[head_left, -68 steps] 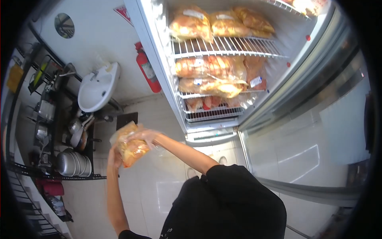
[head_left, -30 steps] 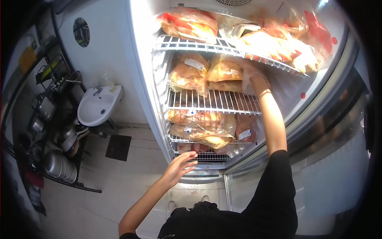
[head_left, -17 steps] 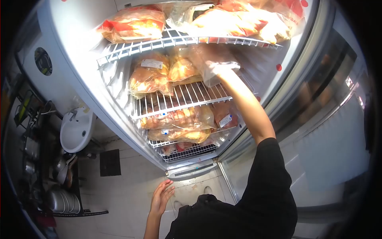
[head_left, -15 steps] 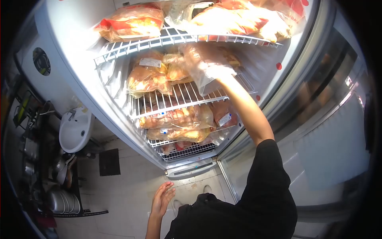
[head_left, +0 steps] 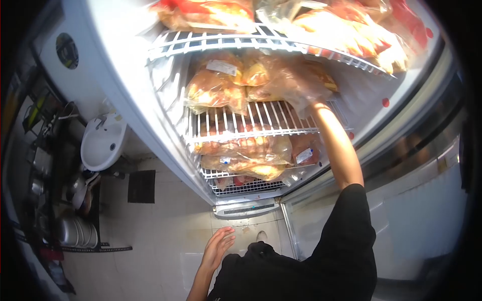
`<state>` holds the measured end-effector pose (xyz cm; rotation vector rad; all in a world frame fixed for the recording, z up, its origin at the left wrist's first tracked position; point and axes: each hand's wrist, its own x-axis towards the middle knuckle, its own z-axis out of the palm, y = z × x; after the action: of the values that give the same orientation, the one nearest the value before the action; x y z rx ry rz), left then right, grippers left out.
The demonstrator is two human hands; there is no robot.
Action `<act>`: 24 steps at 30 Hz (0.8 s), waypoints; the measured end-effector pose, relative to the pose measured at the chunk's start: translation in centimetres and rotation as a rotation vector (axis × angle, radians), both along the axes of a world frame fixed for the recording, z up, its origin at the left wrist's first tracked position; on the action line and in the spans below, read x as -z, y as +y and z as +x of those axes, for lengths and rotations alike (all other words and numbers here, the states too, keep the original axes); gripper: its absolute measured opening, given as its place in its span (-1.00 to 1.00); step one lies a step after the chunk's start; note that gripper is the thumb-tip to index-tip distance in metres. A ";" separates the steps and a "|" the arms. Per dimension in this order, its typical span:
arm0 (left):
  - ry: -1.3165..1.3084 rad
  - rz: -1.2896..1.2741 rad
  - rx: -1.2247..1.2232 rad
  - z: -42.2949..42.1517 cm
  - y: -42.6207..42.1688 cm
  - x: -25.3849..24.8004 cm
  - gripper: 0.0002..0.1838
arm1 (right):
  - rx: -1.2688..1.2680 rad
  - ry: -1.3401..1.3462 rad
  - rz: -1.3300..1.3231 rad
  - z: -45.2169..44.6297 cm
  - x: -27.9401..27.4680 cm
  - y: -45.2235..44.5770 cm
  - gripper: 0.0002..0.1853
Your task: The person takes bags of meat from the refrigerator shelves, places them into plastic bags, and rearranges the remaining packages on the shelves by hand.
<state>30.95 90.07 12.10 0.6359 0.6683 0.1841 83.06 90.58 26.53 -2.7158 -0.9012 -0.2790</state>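
My right hand (head_left: 312, 91) reaches into the upright fridge, above the second wire shelf (head_left: 261, 134). It has hold of a clear plastic bag (head_left: 293, 83) with pinkish-brown contents; glare and plastic blur its fingers. To its left on that shelf lies a labelled bag of meat pieces, perhaps poultry (head_left: 216, 85), with a smaller yellowish bag (head_left: 256, 75) beside it. My left hand (head_left: 218, 246) hangs low in front of my body, fingers outstretched and slightly curved, touching nothing.
Bagged meat (head_left: 346, 27) fills the top shelf (head_left: 226, 40) above my right arm. More bags (head_left: 246, 150) lie on lower shelves. The open glass door (head_left: 401, 200) stands at right. A white washbasin (head_left: 103, 143) and a rack with metal pots (head_left: 78, 233) are at left.
My right hand and the plastic bag have gone deeper onto the second shelf, beside the other bags. The view has shifted, so the fridge appears farther right. My left hand stays low and open.
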 end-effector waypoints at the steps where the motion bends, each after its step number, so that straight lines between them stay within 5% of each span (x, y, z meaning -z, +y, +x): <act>1: -0.005 -0.001 -0.007 0.0 -0.1 -0.3 -0.67 | 0.008 0.006 -0.001 0.3 0.0 0.0 -0.71; 7: -0.004 0.015 -0.090 -2.3 -1.2 0.9 -0.65 | 0.068 -0.093 0.007 -0.6 -1.4 0.1 -0.72; 10: 0.002 -0.017 -0.182 -4.2 -1.6 2.0 -0.64 | -0.162 -0.231 0.203 -5.3 -3.1 2.4 -0.72; 14: -0.028 -0.062 -0.284 -6.2 -2.0 3.0 -0.63 | -0.448 0.078 0.198 -12.2 -2.3 7.8 -0.72; 24: -0.044 0.002 -0.260 -6.9 -2.7 1.8 -0.62 | -0.275 0.270 0.231 -14.0 -0.3 10.1 -0.74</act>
<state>24.01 87.40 10.33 0.5445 0.7071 0.4388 69.09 100.64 26.80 -2.3140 -1.0713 0.0382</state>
